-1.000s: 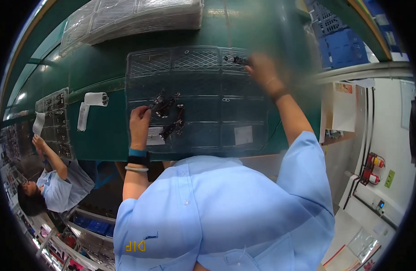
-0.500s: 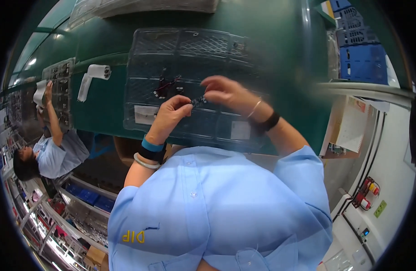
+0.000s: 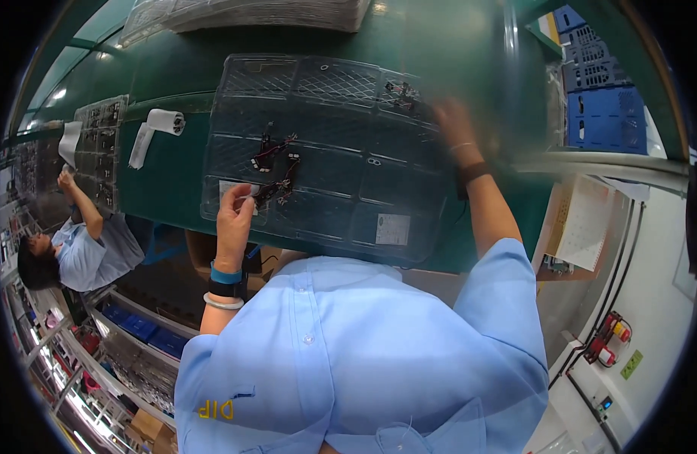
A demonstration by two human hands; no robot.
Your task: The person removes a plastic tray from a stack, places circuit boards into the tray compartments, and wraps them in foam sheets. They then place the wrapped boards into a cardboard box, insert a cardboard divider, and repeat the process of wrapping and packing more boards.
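Note:
A clear plastic compartment tray (image 3: pixel 333 198) lies on the green table in front of me. At its near left, the fingertips of my left hand (image 3: pixel 235 223) are pinched on the end of a small dark part with thin wires (image 3: pixel 276 191). A similar wired part (image 3: pixel 266 153) lies just beyond it in the tray. My right hand (image 3: pixel 453 125) is smeared by motion at the tray's far right corner, near more small wired parts (image 3: pixel 403 96); its fingers cannot be made out.
Paper rolled round small parts (image 3: pixel 165 121) lies left of the tray. Stacked clear trays (image 3: pixel 269 17) stand at the back. A co-worker (image 3: pixel 95 250) sits at the left beside another compartment tray (image 3: pixel 106 151). Blue crates (image 3: pixel 606 117) and a cardboard box (image 3: pixel 572 223) are at the right.
My hands, close together over the tray before, have parted. The left went down and left with the dark part; the right swung out to the far right corner.

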